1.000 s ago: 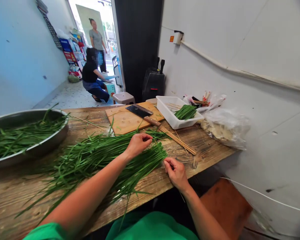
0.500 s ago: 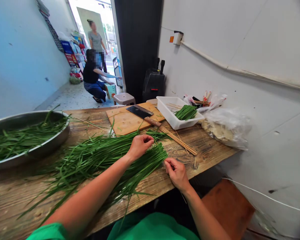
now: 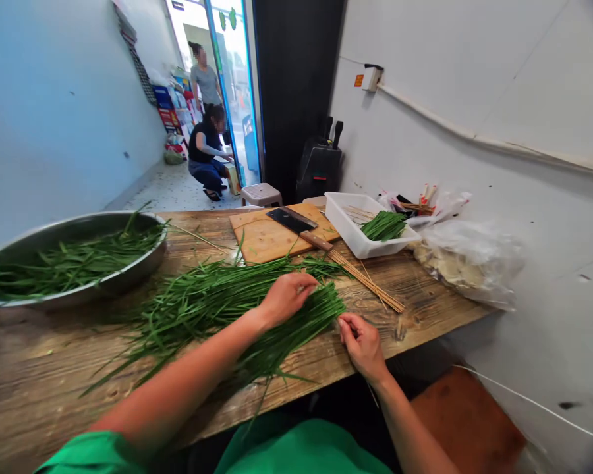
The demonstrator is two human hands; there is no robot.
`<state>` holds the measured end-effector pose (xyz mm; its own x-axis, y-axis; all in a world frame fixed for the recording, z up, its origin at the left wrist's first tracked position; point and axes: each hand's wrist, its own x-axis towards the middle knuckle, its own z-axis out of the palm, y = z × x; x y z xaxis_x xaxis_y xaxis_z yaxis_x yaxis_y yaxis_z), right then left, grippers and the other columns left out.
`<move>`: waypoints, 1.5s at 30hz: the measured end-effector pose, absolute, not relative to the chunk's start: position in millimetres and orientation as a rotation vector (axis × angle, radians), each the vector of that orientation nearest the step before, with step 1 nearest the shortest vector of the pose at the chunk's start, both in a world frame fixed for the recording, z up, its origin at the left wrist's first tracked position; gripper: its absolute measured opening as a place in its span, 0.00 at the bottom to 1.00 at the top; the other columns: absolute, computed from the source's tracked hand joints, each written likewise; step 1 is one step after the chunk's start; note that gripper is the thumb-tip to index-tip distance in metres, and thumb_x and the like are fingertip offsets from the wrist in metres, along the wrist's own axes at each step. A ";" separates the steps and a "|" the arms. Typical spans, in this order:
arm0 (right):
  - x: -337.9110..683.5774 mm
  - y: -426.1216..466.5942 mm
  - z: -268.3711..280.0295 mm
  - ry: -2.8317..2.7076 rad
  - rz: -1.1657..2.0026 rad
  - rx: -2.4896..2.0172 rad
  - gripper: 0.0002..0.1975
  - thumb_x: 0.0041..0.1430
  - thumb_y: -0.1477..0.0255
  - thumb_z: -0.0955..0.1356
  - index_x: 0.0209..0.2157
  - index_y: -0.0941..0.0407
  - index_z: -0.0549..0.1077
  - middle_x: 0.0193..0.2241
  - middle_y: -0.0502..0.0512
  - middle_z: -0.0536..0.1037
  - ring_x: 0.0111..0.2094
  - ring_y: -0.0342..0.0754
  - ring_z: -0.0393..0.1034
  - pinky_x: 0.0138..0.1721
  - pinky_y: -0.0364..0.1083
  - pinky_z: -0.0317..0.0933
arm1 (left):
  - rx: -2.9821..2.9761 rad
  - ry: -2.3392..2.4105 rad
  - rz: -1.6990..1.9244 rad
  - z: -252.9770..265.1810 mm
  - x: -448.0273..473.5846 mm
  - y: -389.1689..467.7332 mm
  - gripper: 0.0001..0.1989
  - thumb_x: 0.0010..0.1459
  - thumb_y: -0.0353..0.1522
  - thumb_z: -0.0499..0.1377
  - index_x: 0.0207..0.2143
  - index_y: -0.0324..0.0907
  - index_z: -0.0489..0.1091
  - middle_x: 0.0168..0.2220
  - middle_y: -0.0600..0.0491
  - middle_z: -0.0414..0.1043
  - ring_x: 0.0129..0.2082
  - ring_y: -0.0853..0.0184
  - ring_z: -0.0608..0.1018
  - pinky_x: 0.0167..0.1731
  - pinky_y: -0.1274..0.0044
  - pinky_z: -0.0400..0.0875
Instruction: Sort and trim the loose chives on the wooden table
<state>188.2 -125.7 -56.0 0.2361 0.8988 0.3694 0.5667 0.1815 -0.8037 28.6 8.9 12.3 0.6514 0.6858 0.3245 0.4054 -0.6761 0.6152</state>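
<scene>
Green stalks [image 3: 217,283], long and thin, lie in a wide heap across the middle of the wooden bench [image 3: 439,322], their loose tips spread to the left and their even ends bunched to the right. The left hand [image 3: 289,299] is over the heap near those ends, its grip narrow, thumb and fingertips drawn close; whether anything is between them I cannot tell. The right hand [image 3: 362,345] is just beside the ends of the nearer stalks, at the bench's front edge, its grip also narrow, with thumb and forefinger pinched together. A thin strand or stick shows below this hand, but I cannot tell if the fingers hold it.

Behind the heap, a cleaver [image 3: 291,220] lies on a chopping board [image 3: 254,240], its handle pointing toward a bundle of thin wooden sticks [image 3: 373,286]. To the right, a white plastic tray [image 3: 360,245] holds a smaller bunch of greens [image 3: 383,226] and some sticks, with a clear plastic bag [image 3: 479,263] next to it. At the left is a large metal basin [image 3: 133,266] of greens. Beyond the bench, one person [image 3: 205,155] crouches near the doorway and another [image 3: 206,84] stands behind.
</scene>
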 end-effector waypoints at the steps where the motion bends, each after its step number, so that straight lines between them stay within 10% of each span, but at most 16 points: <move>1: 188.4 -126.2 -56.4 -1.445 0.417 -1.498 0.10 0.59 0.68 0.60 0.31 0.57 0.69 0.17 0.47 0.65 0.18 0.40 0.61 0.22 0.39 0.56 | 2.444 0.903 0.772 17.5 18.7 14.7 0.12 0.54 0.32 0.52 0.35 0.42 0.74 0.36 0.50 0.74 0.36 0.66 0.73 0.39 0.77 0.65; 15: 188.3 -128.1 -57.4 -1.438 0.457 -1.487 0.10 0.58 0.68 0.60 0.31 0.57 0.69 0.18 0.47 0.65 0.19 0.40 0.61 0.23 0.39 0.56 | 2.899 1.130 0.036 23.4 -47.7 35.1 0.04 0.46 0.30 0.58 0.26 0.41 0.73 0.29 0.50 0.70 0.32 0.64 0.71 0.32 0.77 0.61; 33: 188.2 -127.7 -61.1 -1.445 0.436 -1.475 0.09 0.59 0.68 0.60 0.32 0.57 0.69 0.18 0.47 0.66 0.20 0.40 0.61 0.23 0.40 0.56 | 2.111 1.063 0.736 14.3 22.5 37.4 0.10 0.51 0.33 0.51 0.29 0.37 0.70 0.20 0.56 0.69 0.21 0.72 0.70 0.24 0.80 0.62; 45: 187.1 -126.4 -54.6 -1.449 0.415 -1.487 0.09 0.59 0.69 0.60 0.32 0.57 0.69 0.19 0.49 0.68 0.21 0.41 0.63 0.23 0.39 0.56 | 2.522 0.932 0.653 2.7 35.5 33.2 0.09 0.53 0.31 0.54 0.33 0.39 0.73 0.32 0.49 0.73 0.33 0.66 0.73 0.35 0.77 0.64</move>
